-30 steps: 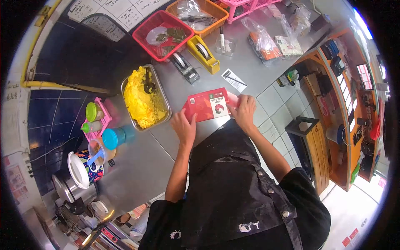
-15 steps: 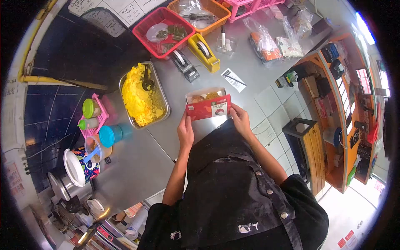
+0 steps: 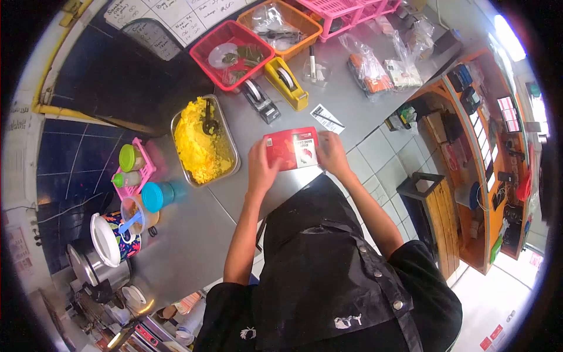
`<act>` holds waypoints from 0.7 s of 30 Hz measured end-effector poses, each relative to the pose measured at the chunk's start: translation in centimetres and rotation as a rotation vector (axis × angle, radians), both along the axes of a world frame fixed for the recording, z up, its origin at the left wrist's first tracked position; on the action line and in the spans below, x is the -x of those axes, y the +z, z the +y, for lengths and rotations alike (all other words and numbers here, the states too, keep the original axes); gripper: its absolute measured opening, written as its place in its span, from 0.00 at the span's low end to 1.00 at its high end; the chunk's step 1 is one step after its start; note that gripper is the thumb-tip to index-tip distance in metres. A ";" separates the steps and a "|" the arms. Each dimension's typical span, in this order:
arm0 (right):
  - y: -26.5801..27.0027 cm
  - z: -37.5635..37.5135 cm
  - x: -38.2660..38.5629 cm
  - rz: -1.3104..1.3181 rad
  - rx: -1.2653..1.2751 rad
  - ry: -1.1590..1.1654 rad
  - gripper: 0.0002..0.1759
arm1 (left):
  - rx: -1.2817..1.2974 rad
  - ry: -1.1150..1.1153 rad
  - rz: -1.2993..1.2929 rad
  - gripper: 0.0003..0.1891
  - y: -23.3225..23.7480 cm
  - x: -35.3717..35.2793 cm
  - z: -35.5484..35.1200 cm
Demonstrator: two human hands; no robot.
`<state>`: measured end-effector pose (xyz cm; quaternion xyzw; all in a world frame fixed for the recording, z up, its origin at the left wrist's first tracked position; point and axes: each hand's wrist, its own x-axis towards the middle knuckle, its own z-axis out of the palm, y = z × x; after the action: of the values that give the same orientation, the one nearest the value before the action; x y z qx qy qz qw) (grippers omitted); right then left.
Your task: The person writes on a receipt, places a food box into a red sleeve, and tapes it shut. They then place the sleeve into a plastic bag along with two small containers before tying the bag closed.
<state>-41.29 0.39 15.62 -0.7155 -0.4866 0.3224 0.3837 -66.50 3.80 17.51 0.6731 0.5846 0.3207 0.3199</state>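
A red box with a white printed panel lies on the steel counter in front of me, its lid folded down so that the food inside is hidden. At its left side my left hand is closed on the edge. My right hand grips the opposite edge. Just beyond the box a white slip with a pen across it rests on the counter. To the left sits a steel tray of yellow rice with a black spoon in it.
Black and yellow tape dispensers stand beyond the box. Behind them are a red basket and an orange basket. Plastic-bagged items lie at the back right. Blue-lidded and white-lidded containers stand left.
The box's lid has come down over the food that showed before. Both hands have moved up along its sides, and the camera view has shifted slightly.
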 end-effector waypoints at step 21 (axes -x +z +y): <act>-0.2 -1.5 1.5 -0.078 -0.512 0.133 0.25 | -0.732 -0.292 0.540 0.49 0.4 -0.4 -2.8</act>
<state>-42.83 -1.12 15.38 -0.5735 -0.6126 0.1855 0.5113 -66.06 1.04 17.89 0.8759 0.3949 0.2707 -0.0598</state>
